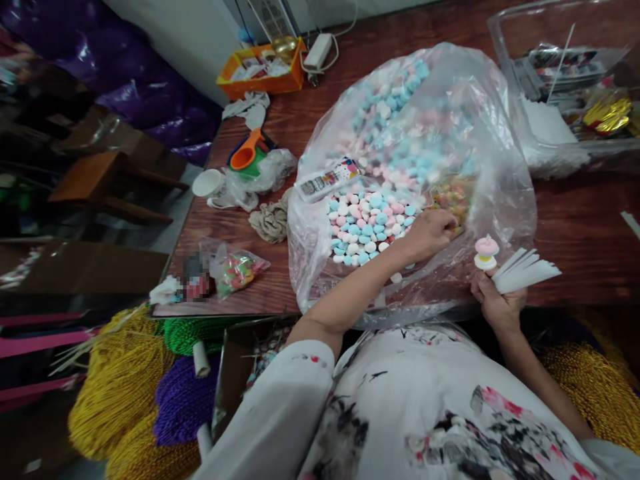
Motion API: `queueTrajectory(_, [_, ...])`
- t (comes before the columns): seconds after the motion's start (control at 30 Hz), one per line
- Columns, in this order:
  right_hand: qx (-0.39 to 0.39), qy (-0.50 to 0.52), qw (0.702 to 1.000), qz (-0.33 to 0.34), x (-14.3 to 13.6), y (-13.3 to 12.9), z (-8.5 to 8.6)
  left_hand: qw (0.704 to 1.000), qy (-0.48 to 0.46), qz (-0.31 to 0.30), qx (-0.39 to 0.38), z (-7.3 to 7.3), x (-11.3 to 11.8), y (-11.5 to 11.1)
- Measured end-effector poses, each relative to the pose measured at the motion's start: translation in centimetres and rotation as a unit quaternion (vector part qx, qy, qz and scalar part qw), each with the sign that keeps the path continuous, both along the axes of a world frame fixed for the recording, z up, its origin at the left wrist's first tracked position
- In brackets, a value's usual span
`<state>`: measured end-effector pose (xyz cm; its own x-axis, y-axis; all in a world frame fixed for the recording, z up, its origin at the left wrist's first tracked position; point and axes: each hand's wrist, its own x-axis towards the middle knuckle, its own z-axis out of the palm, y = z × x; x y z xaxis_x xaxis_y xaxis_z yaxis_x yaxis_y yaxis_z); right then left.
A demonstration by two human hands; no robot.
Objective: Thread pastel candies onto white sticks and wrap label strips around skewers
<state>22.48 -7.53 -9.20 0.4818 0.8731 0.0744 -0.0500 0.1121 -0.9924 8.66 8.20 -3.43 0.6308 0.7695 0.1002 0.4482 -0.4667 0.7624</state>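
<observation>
The left hand [431, 233] is down inside the big clear bag [500, 167], fingers curled among the pastel sweets [367, 223], right beside a patch of brighter mixed ones [450, 200]; whether it has actually pinched one, I cannot tell. The right hand [497, 300] sits at the table [310, 113] edge just outside the bag, closed around a bundle of white sticks [525, 270], one of them topped with a small stack [486, 252] of pink, yellow and white sweets. A label [327, 180] lies on the bag's near fold. Off to the left there's a small packet [239, 270], a rag [273, 220], a cup [209, 183] and an orange box [263, 73].
</observation>
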Motion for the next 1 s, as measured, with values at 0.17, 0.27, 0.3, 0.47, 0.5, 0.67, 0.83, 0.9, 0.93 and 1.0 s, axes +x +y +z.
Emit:
queueTrajectory(0.17, [-0.031, -0.147, 0.984, 0.095, 0.0, -1.0, 1.0, 0.902, -0.317, 0.099, -0.276, 2.3, -4.6, -3.7])
queueTrajectory(0.27, [-0.014, -0.194, 0.969, 0.153, -0.6, -1.4, 2.0, 0.872, -0.39, 0.142, -0.258, 3.0, -7.0, -6.1])
queueTrajectory(0.3, [-0.006, -0.213, 0.962, 0.169, -0.8, -1.4, 2.4, 0.873, -0.401, 0.151, -0.232, 3.0, -7.6, -6.7])
queueTrajectory(0.47, [0.009, -0.291, 0.934, 0.209, -1.9, -0.9, 3.5, 0.906, -0.387, 0.163, -0.043, 2.2, -9.2, -8.1])
queueTrajectory(0.5, [0.007, -0.302, 0.929, 0.212, -2.0, -0.9, 3.6, 0.921, -0.357, 0.156, 0.005, 1.9, -9.5, -8.2])
queueTrajectory(0.67, [-0.014, -0.3, 0.936, 0.184, -2.1, -1.3, 3.1, 0.966, -0.198, 0.073, 0.148, 0.7, -10.2, -8.8])
queueTrajectory(0.83, [-0.031, -0.24, 0.955, 0.171, -2.6, -1.6, 2.4, 0.926, -0.341, 0.153, -0.056, 0.6, -9.1, -9.5])
queueTrajectory(0.9, [-0.036, -0.225, 0.958, 0.174, -3.1, -1.5, 2.4, 0.882, -0.391, 0.178, -0.193, 1.0, -8.7, -9.3])
queueTrajectory(0.93, [-0.04, -0.223, 0.959, 0.173, -3.3, -1.4, 2.4, 0.864, -0.403, 0.177, -0.244, 1.1, -8.5, -9.2])
queueTrajectory(1.0, [-0.046, -0.225, 0.958, 0.171, -3.8, -1.2, 2.5, 0.845, -0.411, 0.163, -0.299, 1.3, -8.4, -9.0])
